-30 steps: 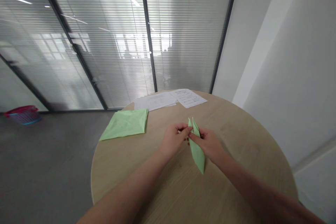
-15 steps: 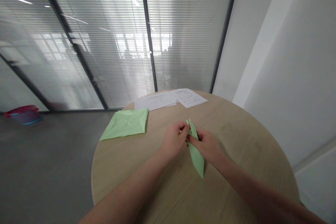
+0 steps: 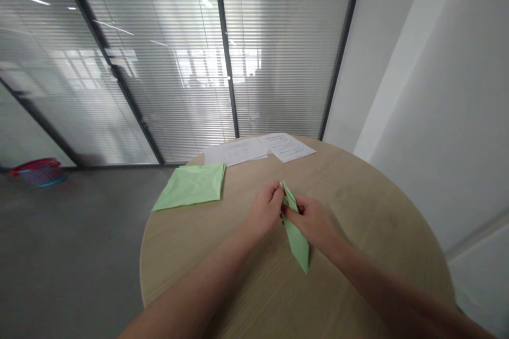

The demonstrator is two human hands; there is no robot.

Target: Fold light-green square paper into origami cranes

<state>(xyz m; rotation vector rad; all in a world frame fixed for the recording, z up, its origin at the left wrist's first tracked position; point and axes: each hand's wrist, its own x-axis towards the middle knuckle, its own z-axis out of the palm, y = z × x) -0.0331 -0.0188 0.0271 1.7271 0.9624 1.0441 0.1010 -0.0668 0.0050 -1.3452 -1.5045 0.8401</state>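
Note:
A light-green piece of cloth (image 3: 298, 246), folded into a narrow strip, is held on edge above the middle of the table. My left hand (image 3: 265, 208) closes on its far left end, thumb and fingers pinching the edge. From the right, my right hand (image 3: 312, 220) grips the same cloth around its middle, the thumb across the near side. The cloth's lower end tapers down toward me, and its far end shows parted layers. Some fingertips are hidden behind the cloth. A second, larger green folded cloth (image 3: 194, 185) lies flat at the table's left edge.
White printed sheets (image 3: 246, 151) overlap along the far rim of the round wooden table (image 3: 369, 243). Behind stands a glass partition with blinds (image 3: 278, 63); a white wall (image 3: 449, 116) rises at right. A red and blue basket (image 3: 40, 172) sits on the floor at left.
My left hand has shifted slightly along the cloth's far end, its thumb drawn back left. The cloth's far end tips a little left. Both hands keep their hold.

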